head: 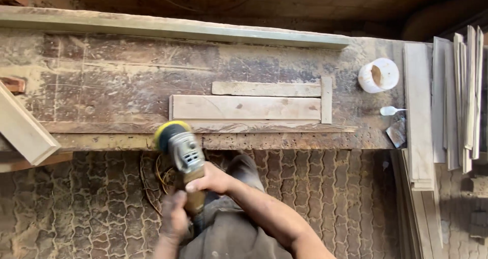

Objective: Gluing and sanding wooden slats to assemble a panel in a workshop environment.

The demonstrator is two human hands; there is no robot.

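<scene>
Both hands grip an angle grinder (pixel 180 149) at the counter's (pixel 101 91) near edge: right hand (pixel 206 180) curled around its body, left hand (pixel 174 219) closed on the rear handle; beyond its yellow-rimmed disc lie two boards (pixel 246 108); a white cup (pixel 378 76) and stacked slats (pixel 457 96) sit well right.

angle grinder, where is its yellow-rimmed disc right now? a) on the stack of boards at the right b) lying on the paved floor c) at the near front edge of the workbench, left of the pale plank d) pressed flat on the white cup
c: the angle grinder, held in both the right hand and left hand, has its yellow-rimmed disc at the front edge of the workbench, just left of and below the pale plank.
</scene>
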